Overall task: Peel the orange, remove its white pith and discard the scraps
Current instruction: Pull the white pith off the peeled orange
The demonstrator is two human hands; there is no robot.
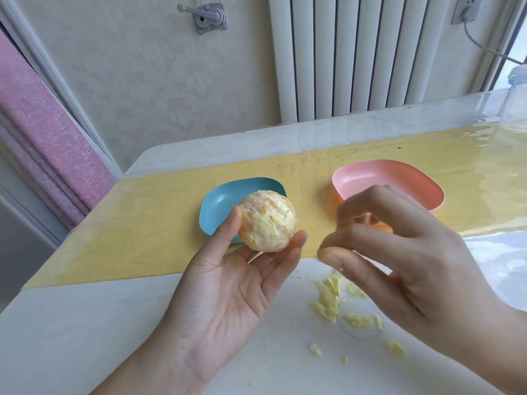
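— See how the left hand (228,286) has the orange (266,220)? Palm up, fruit perched at the fingertips, thumb on one side and fingers on the other, in front of the blue dish (216,201).

— The skin is off, but pale pith covers most of the side facing us. That grip looks light to me. A hard pick at the pith could roll the fruit out of the fingers and onto the table (114,337).

— And if the hand squeezes harder to stop that, I'd expect a segment to split and leak.

— What about the right hand (399,252)?

— It's blurred. The fingers are curled, with thumb and forefinger tips drawn together, near the orange but apart from it. I can't tell whether a shred sits between them.

— The scraps (328,303) worry me more. They lie loose on the white table under that hand, in neither dish. A wrist brushing past could scatter them.

— The pink dish (399,178) looks bare inside, as far as it shows. There's peel (336,201) beside it, partly behind the hand.

— So the discarding isn't done. Small pale bits on a pale top are easy to miss.
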